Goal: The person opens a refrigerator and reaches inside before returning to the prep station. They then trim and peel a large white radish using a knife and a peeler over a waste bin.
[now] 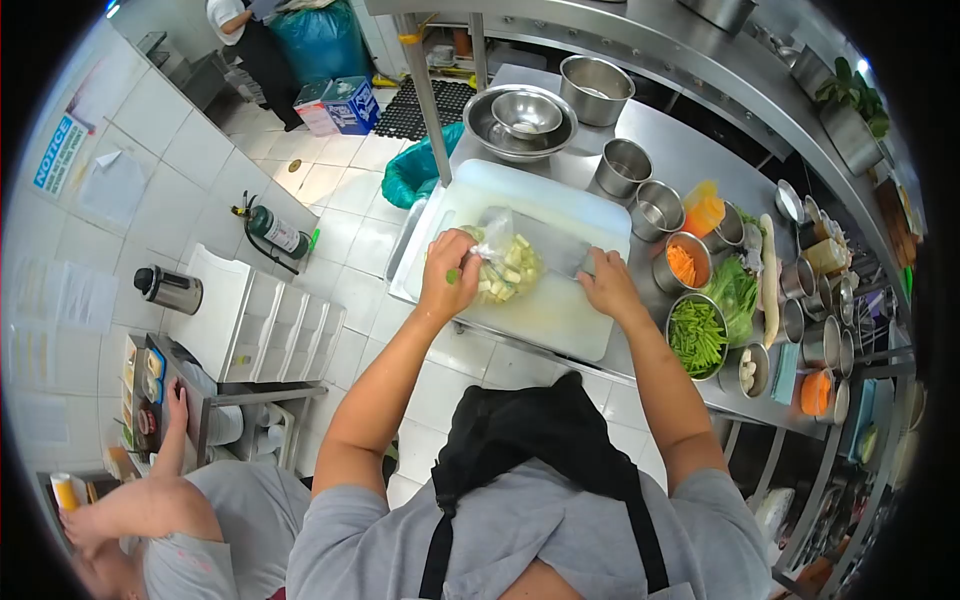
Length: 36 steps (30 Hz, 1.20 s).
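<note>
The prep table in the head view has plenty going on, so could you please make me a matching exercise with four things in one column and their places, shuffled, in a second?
Column one
1. Left hand
2. Small steel bowl
3. Right hand
4. Orange sticks

Column two
A. At the end of the wide knife
B. In a metal container beside the board
C. At the clear plastic bag
D. Inside a larger bowl

Right pairs: 1-C, 2-D, 3-A, 4-B
</note>
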Each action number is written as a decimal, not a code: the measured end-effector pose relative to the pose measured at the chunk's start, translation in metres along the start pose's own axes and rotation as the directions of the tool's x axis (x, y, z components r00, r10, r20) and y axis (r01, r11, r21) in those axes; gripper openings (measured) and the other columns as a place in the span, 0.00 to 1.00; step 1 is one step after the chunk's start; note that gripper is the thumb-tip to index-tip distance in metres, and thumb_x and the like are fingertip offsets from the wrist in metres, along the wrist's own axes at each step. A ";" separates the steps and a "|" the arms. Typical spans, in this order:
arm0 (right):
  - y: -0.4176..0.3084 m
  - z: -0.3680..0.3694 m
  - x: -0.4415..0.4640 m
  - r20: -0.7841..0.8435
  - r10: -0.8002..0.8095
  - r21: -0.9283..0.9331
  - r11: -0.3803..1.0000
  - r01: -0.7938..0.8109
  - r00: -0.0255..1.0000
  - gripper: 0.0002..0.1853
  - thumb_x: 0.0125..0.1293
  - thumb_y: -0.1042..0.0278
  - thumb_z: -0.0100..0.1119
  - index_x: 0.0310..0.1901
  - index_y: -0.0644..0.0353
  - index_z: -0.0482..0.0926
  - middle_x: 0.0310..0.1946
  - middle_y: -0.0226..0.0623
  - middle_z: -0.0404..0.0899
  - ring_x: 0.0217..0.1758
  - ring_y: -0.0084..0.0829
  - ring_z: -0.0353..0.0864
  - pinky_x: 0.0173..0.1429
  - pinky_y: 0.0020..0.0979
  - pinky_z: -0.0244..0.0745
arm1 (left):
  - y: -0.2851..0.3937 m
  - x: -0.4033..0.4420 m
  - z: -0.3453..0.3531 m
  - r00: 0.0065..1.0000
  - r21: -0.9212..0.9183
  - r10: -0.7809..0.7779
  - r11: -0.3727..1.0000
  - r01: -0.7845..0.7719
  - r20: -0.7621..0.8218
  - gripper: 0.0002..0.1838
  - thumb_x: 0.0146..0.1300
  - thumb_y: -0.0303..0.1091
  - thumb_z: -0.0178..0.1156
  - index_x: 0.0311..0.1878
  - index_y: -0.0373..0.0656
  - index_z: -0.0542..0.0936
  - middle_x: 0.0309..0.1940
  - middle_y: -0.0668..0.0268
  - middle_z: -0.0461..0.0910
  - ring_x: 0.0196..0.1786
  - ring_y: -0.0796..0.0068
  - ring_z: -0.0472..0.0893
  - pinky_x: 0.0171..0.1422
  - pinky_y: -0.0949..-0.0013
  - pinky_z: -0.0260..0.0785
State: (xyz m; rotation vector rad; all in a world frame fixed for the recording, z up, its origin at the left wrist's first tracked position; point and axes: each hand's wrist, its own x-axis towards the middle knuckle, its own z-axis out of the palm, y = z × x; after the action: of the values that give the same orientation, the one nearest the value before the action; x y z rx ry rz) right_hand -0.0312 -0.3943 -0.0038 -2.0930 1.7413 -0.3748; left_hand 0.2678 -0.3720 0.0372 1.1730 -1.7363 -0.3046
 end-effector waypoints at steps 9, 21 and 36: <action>0.008 0.003 0.002 0.039 -0.151 -0.122 0.980 0.154 0.988 0.24 0.61 0.61 0.64 0.57 0.57 0.71 0.45 0.46 0.76 0.51 0.49 0.76 0.53 0.47 0.73 | 0.022 0.006 -0.026 0.994 0.284 0.068 0.958 -0.043 -0.080 0.06 0.50 0.23 0.64 0.32 0.40 0.78 0.32 0.59 0.75 0.37 0.56 0.76 0.43 0.60 0.65; -0.024 -0.087 -0.051 0.367 0.196 0.773 0.479 -0.416 0.909 0.07 0.72 0.66 0.51 0.46 0.59 0.71 0.22 0.31 0.70 0.18 0.23 0.69 0.18 0.27 0.66 | 0.015 0.050 -0.004 0.780 -0.107 -0.482 0.821 0.561 0.399 0.10 0.63 0.33 0.64 0.34 0.35 0.79 0.21 0.66 0.78 0.22 0.80 0.78 0.28 0.72 0.68; -0.056 -0.097 -0.067 0.479 0.020 0.826 0.329 -0.458 0.877 0.07 0.73 0.66 0.51 0.45 0.59 0.69 0.22 0.28 0.68 0.17 0.19 0.68 0.15 0.24 0.64 | 0.025 0.066 0.005 0.866 -0.082 -0.375 0.903 0.422 0.330 0.08 0.58 0.30 0.66 0.31 0.35 0.79 0.21 0.68 0.77 0.26 0.81 0.73 0.33 0.73 0.67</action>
State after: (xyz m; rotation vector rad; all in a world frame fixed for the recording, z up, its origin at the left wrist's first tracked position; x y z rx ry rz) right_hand -0.0384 -0.3329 0.1110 -0.9170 1.0882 -0.6145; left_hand 0.2458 -0.4144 0.0894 1.4262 -1.6784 -0.9003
